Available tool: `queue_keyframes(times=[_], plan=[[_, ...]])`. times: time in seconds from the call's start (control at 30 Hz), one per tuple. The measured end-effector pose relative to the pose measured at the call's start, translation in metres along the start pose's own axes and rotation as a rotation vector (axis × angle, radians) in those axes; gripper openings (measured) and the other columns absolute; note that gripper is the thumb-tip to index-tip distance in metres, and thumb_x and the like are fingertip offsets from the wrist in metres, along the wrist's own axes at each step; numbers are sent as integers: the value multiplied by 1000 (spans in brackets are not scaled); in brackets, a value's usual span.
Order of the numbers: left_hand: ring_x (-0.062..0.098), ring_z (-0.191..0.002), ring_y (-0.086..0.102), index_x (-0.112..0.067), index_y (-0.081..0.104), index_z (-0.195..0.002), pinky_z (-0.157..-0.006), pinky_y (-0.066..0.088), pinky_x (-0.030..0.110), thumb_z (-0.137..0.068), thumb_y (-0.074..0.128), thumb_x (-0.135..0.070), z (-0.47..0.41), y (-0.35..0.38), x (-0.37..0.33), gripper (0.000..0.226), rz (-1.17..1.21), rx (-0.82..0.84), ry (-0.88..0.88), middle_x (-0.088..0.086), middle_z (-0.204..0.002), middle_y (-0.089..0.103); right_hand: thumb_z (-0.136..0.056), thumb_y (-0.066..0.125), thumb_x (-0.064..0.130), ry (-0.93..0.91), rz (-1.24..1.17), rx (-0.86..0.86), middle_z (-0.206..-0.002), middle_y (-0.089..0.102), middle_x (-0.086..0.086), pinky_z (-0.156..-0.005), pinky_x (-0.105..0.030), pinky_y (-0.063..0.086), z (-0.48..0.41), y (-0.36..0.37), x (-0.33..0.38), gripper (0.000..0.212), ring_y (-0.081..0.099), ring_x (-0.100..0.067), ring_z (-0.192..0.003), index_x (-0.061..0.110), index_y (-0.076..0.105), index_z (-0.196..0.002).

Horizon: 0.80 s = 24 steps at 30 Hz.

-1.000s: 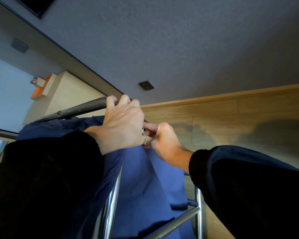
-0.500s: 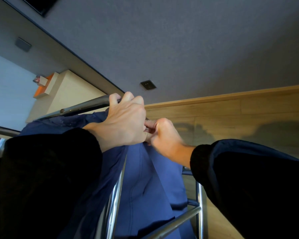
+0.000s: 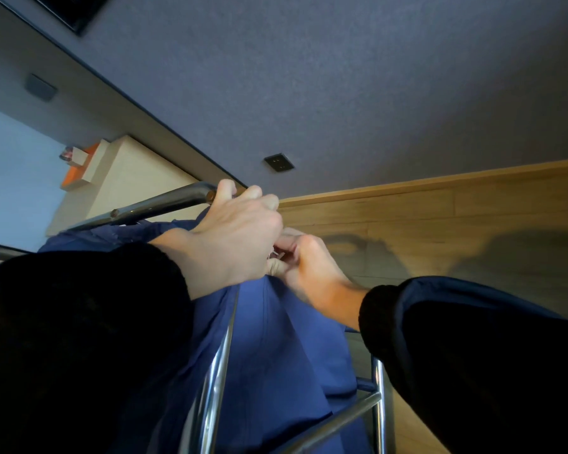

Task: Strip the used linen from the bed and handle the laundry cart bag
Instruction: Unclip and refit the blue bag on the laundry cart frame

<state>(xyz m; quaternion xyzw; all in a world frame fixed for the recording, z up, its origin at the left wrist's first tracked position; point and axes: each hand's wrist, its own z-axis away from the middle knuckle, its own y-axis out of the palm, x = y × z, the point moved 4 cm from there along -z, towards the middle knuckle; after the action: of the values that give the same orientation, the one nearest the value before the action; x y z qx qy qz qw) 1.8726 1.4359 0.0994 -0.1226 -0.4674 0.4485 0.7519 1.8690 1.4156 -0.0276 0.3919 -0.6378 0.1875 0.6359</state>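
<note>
The left hand curls its fingers over the cart rail. Just below them the right hand pinches the top corner of the blue laundry bag, which hangs beneath both. If that corner slips free abruptly, the bag could slump off the rail.

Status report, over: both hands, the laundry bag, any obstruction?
Left hand grips cart rail. Right hand pinches at laundry bag top corner, hold partly hidden. No obstruction seen.
</note>
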Motion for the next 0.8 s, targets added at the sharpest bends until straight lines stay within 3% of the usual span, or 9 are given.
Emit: queue_keyframes(times=[0.07, 0.17, 0.27, 0.33, 0.4, 0.5, 0.57, 0.63, 0.8], plan=[[18, -86, 35, -20, 34, -66, -84, 21, 36, -88, 56, -39, -3, -5, -3, 37, -57, 20, 3, -2, -85, 41, -79, 73, 24, 18, -26, -3, -96, 66, -16, -87, -49, 49, 2, 0, 3, 16, 60, -28, -91, 18, 72, -94], [22, -77, 40, -21, 27, -63, -81, 21, 34, -89, 56, -36, -4, -12, -4, 42, -58, 15, 28, -2, -67, 32, -87, 69, 26, -7, 51, 19, -92, 71, -11, -79, -35, 51, 6, -3, 9, 12, 62, -31, -92, 17, 72, -94], [23, -82, 45, -22, 25, -62, -87, 28, 36, -86, 58, -32, 0, -15, -4, 42, -126, -31, 66, -3, -66, 30, -89, 67, 23, 11, 70, 27, -91, 72, -7, -71, -17, 45, 8, -4, 15, 15, 61, -16, -82, 15, 72, -100], [21, -90, 44, -23, 21, -62, -83, 28, 36, -85, 61, -33, 2, -16, -5, 46, -221, -94, 78, -3, -72, 37, -90, 65, 23, 38, 99, 47, -88, 71, -6, -64, -9, 40, 9, -4, 19, 15, 51, -2, -76, 14, 71, -100], [21, -97, 48, -22, 20, -63, -79, 28, 35, -85, 64, -35, 4, -15, -9, 51, -268, -128, 77, -1, -86, 53, -92, 63, 22, 84, 127, 69, -79, 66, -2, -59, -14, 38, 10, -5, 19, 13, 47, -3, -74, 11, 68, -87], [24, -107, 54, -23, 30, -74, -80, 39, 33, -87, 62, -21, 7, -14, -17, 34, -249, -99, 76, 2, -104, 57, -93, 61, 23, 134, 197, 75, -66, 52, 1, -49, -15, 34, 11, -7, 21, 29, 43, -10, -62, 12, 55, -67], [27, -105, 58, -23, 38, -82, -84, 43, 33, -87, 56, -10, 9, -14, -22, 23, -228, -67, 90, 3, -100, 57, -91, 61, 19, 125, 208, 72, -75, 63, -9, -61, -27, 46, 10, -7, 20, 19, 56, -23, -72, 4, 62, -78], [29, -103, 60, -22, 42, -81, -87, 43, 35, -86, 51, -1, 9, -12, -25, 23, -225, -34, 109, 3, -92, 54, -88, 61, 15, 128, 199, 58, -79, 64, -16, -67, -41, 49, 9, -7, 19, 16, 57, -31, -75, 2, 62, -79], [30, -100, 60, -17, 37, -71, -74, 42, 37, -87, 47, 4, 7, -14, -33, 29, -297, 5, 161, 2, -75, 39, -84, 50, 3, 183, 336, 95, -82, 63, -14, -65, -39, 50, 7, -9, 19, 13, 59, -33, -79, 3, 61, -78]])
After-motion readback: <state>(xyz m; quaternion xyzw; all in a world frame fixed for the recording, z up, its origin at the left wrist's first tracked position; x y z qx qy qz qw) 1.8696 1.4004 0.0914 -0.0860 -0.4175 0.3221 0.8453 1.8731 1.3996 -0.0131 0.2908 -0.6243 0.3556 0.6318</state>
